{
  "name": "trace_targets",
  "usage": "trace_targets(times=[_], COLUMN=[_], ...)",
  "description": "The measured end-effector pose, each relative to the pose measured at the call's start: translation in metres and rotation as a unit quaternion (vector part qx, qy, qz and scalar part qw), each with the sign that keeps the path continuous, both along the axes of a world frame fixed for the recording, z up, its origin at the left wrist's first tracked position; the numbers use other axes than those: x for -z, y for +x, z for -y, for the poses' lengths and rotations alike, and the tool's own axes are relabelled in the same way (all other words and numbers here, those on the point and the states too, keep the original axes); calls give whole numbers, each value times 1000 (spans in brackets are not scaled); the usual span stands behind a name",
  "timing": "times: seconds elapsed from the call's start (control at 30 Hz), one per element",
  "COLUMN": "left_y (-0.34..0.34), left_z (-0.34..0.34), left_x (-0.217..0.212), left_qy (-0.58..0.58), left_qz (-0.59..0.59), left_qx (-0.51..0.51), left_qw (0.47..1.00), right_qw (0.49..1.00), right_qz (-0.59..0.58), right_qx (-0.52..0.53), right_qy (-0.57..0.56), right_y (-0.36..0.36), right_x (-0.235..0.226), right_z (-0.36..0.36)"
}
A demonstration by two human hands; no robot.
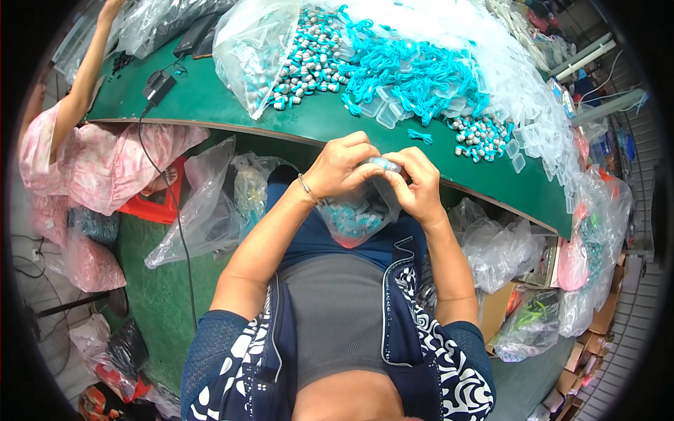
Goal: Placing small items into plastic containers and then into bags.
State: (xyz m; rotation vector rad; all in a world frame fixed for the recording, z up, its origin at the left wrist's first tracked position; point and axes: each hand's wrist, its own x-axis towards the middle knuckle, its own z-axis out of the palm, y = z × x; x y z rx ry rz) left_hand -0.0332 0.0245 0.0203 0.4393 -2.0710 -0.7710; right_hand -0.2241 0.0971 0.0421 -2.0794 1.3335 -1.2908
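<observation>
My left hand (342, 167) and my right hand (417, 184) meet just in front of the green table's near edge (309, 133). Together they pinch a small clear plastic case (384, 165) with something teal inside. A silver bracelet circles my left wrist. Below the hands, on my lap, hangs an open clear bag (358, 217) holding several teal and grey pieces. On the table beyond lie a heap of teal cords (414, 70), scattered teal and grey caps (309, 63), and several empty clear cases (388, 112).
Another person in pink clothing (84, 151) sits at the left, one arm raised to the table. A black adapter with a cable (159, 85) lies on the table's left part. Clear bags (203, 203) hang under the table; more bags and cardboard boxes (583, 309) crowd the right.
</observation>
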Motion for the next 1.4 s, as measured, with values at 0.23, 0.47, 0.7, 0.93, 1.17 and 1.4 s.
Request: trace_targets(times=[0.23, 0.47, 0.7, 0.93, 1.17, 1.4], left_y=[3, 11, 10, 7, 6, 2], left_z=[-3, -11, -14, -6, -11, -16], left_x=[9, 7, 5, 12, 10, 5], left_qy=[29, 86, 74, 121, 127, 92], left_qz=[-3, -12, -29, -68, -43, -65], left_qx=[-59, -55, -54, -24, -32, -33], left_qw=[998, 995, 995, 990, 990, 993], right_qw=[998, 988, 994, 995, 990, 995], right_qz=[11, 77, 85, 68, 102, 88], right_qx=[-53, -95, -45, -45, -37, 3], right_qy=[38, 95, 60, 57, 87, 40], right_y=[-4, -5, 10, 4, -1, 5], right_x=[0, 14, 8, 7, 14, 13], right_z=[13, 15, 4, 14, 12, 3])
